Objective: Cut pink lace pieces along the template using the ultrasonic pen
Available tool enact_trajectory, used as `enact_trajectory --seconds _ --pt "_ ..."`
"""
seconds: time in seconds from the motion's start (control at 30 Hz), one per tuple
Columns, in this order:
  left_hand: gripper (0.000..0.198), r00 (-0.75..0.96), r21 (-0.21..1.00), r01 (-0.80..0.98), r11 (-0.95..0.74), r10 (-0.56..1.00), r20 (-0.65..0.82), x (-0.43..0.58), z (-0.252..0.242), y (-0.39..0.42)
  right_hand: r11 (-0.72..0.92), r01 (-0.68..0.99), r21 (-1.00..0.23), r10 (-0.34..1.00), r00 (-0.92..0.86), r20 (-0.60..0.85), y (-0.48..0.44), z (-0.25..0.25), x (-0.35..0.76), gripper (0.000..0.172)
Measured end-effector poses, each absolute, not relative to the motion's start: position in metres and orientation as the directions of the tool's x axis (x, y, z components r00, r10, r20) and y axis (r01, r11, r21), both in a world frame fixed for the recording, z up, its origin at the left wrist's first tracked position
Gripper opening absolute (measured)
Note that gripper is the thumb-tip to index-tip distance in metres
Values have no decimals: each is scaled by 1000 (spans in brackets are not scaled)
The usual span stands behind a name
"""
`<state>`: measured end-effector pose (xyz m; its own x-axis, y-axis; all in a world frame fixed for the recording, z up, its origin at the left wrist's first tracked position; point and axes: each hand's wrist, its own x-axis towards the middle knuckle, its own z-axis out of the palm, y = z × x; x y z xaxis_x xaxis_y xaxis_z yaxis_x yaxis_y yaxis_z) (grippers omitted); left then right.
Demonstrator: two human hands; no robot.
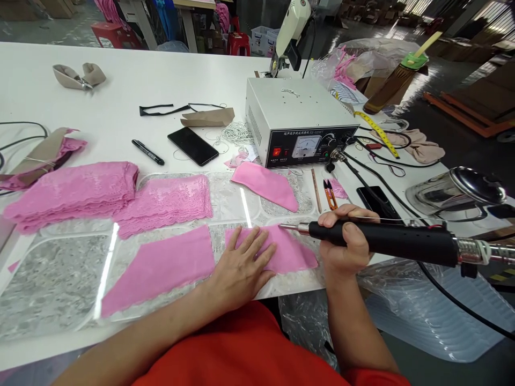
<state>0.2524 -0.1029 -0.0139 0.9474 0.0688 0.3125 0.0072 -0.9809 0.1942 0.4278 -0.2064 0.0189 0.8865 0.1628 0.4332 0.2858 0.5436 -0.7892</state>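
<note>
My left hand [244, 268] lies flat with its fingers spread on a pink fabric piece [287, 252], covering its left part. My right hand [348, 241] is wrapped round a black handheld tool [386, 241] with a cable at its rear. The tool's thin metal tip points left and is at the top edge of that fabric; whether it touches cannot be told. A larger pink piece [164, 262] lies flat to the left. Behind my left hand is a curved pink piece [265, 184]. Two stacks of pink lace, one large [80, 190] and one smaller [175, 198], lie farther left.
A control box [298, 115] with a lit red switch stands at the back, cabled to the tool. Orange snips [330, 195], a phone [193, 146], a marker [147, 152] and a metal pitcher [450, 195] lie or stand around. A tape measure [378, 133] curls beside the box.
</note>
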Motion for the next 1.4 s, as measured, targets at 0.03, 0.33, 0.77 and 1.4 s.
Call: enact_trajectory --seconds 0.03,0.33,0.77,1.4 --pt "42 947 196 7 -981 69 313 252 -14 -103 541 284 -792 168 886 433 -206 19 428 15" --pt "41 956 175 -12 -985 40 292 252 -11 -98 538 287 -793 96 913 396 -220 27 431 19" --pt "42 961 147 -163 -976 -124 248 251 -7 -101 519 187 -834 87 959 269 -301 21 432 16" --pt "50 885 77 -423 -903 -393 251 293 -7 -149 548 249 -799 -20 958 285 -304 23 435 21"
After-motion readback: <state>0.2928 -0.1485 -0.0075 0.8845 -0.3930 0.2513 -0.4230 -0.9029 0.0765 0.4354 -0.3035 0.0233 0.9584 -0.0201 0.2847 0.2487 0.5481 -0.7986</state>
